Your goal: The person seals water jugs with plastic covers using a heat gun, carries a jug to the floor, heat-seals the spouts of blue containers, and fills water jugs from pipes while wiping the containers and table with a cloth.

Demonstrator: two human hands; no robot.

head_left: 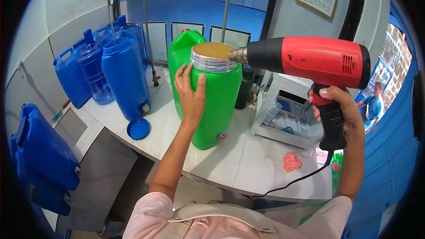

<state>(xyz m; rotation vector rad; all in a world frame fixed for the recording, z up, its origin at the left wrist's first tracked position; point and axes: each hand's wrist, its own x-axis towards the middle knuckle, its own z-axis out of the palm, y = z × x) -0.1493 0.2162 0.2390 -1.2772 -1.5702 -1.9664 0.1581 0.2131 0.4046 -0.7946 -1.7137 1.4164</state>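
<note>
Red heat gun [310,55] at the neck of a green jug [217,102]
Right hand [343,99] is raised, fingers closed around the gun's grip; left hand [191,88] reaches up with fingers spread against the jug's side, just under the printed band [212,65]. Upright on the bench [217,166], the jug has a tan round top and a tap [222,136] near its base; whether the nozzle touches the band, I cannot tell. Blue jugs [126,79] and a lid [138,129] sit to the left, a cloth [292,162] to the right; the gun and right hand partly cover the rack [283,138]
</note>
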